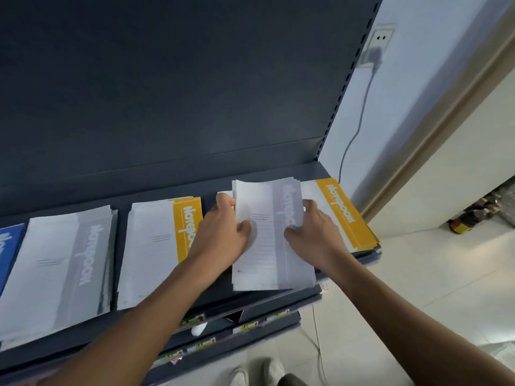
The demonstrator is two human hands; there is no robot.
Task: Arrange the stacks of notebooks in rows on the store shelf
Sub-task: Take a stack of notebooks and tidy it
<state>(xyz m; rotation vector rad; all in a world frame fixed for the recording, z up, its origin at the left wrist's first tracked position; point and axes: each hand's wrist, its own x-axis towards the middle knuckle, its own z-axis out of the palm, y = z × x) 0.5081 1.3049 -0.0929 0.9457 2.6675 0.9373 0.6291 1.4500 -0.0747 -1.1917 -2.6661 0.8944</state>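
Left hand, right hand hold grey stack, yellow stack beside.

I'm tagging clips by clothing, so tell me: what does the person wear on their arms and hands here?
Nothing that shows. The left hand and right hand are ungloved, with no ring seen on the fingers in view. The left forearm and right forearm are bare, with no sleeve, watch or bracelet, and leave the frame before any cuff appears.
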